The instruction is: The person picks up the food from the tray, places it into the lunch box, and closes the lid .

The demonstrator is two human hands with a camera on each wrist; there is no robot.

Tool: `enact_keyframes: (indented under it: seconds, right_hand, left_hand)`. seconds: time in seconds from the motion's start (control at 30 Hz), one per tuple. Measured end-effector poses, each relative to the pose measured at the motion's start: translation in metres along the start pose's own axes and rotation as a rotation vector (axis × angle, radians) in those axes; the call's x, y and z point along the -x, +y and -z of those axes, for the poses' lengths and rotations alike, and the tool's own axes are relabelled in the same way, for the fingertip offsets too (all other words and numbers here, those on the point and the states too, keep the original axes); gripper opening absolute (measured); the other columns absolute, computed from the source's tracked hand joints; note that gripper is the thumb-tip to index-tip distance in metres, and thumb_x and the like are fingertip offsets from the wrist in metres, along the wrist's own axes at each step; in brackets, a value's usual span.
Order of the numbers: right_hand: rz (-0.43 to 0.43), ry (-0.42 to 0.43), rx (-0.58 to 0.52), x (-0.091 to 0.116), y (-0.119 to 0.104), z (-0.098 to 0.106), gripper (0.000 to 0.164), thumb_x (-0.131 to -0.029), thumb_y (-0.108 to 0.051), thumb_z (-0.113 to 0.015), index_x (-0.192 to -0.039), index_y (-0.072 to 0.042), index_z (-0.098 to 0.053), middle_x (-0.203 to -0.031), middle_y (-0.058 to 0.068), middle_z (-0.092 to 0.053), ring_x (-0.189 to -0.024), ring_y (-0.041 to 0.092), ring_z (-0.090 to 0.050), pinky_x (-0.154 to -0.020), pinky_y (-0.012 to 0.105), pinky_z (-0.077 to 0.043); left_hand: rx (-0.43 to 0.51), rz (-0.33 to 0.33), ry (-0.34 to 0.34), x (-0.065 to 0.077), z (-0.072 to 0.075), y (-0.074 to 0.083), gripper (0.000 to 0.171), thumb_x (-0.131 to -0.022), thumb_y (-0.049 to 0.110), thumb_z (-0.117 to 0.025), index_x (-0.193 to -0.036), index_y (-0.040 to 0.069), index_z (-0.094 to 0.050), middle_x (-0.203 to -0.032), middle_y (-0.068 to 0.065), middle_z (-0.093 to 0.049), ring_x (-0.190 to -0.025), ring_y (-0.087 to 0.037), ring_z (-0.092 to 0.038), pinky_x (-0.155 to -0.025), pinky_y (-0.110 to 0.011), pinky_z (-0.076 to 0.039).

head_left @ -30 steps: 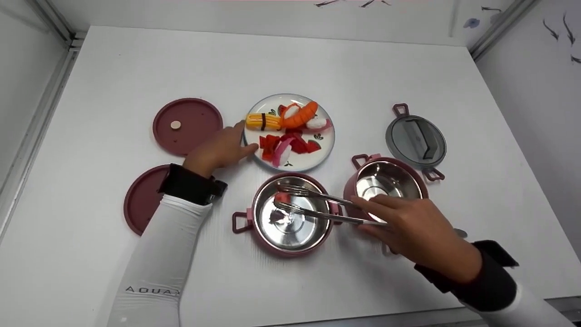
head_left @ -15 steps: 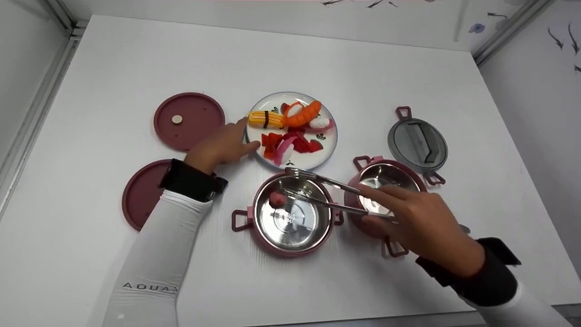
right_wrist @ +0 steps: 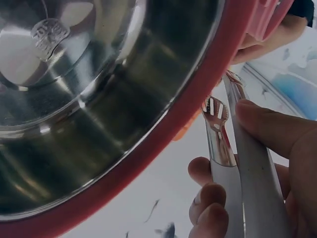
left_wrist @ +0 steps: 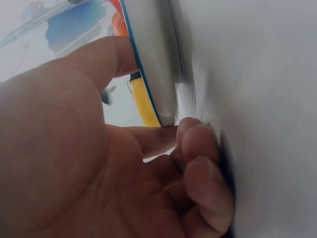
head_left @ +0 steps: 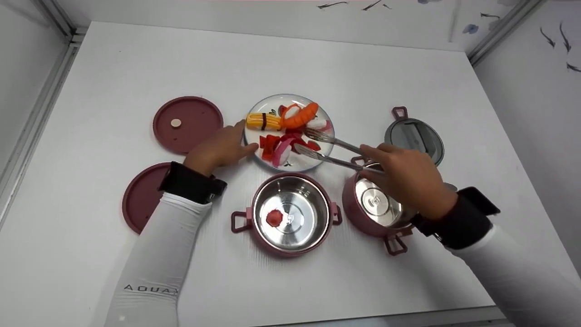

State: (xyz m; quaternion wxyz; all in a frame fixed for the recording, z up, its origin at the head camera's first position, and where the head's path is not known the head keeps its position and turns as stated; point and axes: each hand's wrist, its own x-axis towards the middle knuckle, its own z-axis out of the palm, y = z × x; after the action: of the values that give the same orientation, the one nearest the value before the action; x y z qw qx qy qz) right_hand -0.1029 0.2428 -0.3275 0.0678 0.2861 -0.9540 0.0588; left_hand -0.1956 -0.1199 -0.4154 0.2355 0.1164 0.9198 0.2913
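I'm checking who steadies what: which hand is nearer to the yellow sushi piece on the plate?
Left. The left hand touches the plate rim beside the yellow sushi piece; the right hand holds tongs across the plate.

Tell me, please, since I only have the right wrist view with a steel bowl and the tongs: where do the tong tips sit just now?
Observer: The tongs reach over the plate, tips open beside the red food pieces.
Operator: Thank you. Is anything in the bowls?
Observer: The left bowl holds one red piece; the right bowl shows only bare steel.
Operator: And what is the other hand doing?
Observer: The left hand rests on the table with its fingertips against the plate's left rim.
Operator: Which hand holds the tongs?
Observer: The right hand grips them above the right bowl.
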Motion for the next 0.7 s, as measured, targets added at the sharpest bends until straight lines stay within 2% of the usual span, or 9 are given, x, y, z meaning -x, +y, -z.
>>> enact_keyframes:
  seconds: [0.1,0.23,0.43,0.7]
  right_hand:
    - [-0.016,-0.076,-0.001,-0.007,0.001,-0.003,0.043,-0.087,-0.023,-0.077,-0.127,-0.011,-0.067,-0.095,0.009,-0.072,-0.067,0.024,-0.064,-0.053,0.04,-0.048]
    - [-0.043,-0.124,-0.007,-0.015,0.001,-0.004,0.042,-0.089,-0.026,-0.075,-0.129,-0.013,-0.066,-0.092,0.006,-0.071,-0.067,0.023,-0.063,-0.051,0.037,-0.047]
    - [-0.033,-0.146,-0.014,-0.021,-0.001,-0.01,0.039,-0.089,-0.025,-0.076,-0.125,-0.012,-0.067,-0.088,0.006,-0.071,-0.066,0.023,-0.063,-0.05,0.037,-0.045]
    - [-0.017,-0.107,-0.028,-0.017,-0.001,-0.012,0.036,-0.089,-0.021,-0.075,-0.123,-0.012,-0.068,-0.086,0.006,-0.07,-0.063,0.022,-0.062,-0.052,0.04,-0.047]
  left_hand:
    - [0.008,0.006,-0.011,0.0,-0.002,-0.001,0.082,-0.098,0.048,-0.054,-0.161,0.014,-0.014,-0.157,-0.018,-0.039,-0.142,-0.034,-0.04,-0.118,-0.052,-0.032]
    - [0.007,0.006,0.002,-0.001,0.0,0.001,0.082,-0.098,0.049,-0.054,-0.161,0.014,-0.015,-0.157,-0.019,-0.039,-0.142,-0.035,-0.04,-0.117,-0.053,-0.032]
    - [0.017,0.033,-0.019,0.001,-0.002,0.0,0.084,-0.098,0.049,-0.054,-0.162,0.015,-0.012,-0.159,-0.017,-0.036,-0.145,-0.034,-0.037,-0.119,-0.053,-0.031]
    - [-0.003,0.034,-0.005,-0.002,-0.002,-0.001,0.083,-0.098,0.049,-0.054,-0.162,0.014,-0.013,-0.157,-0.017,-0.039,-0.142,-0.033,-0.04,-0.117,-0.052,-0.033]
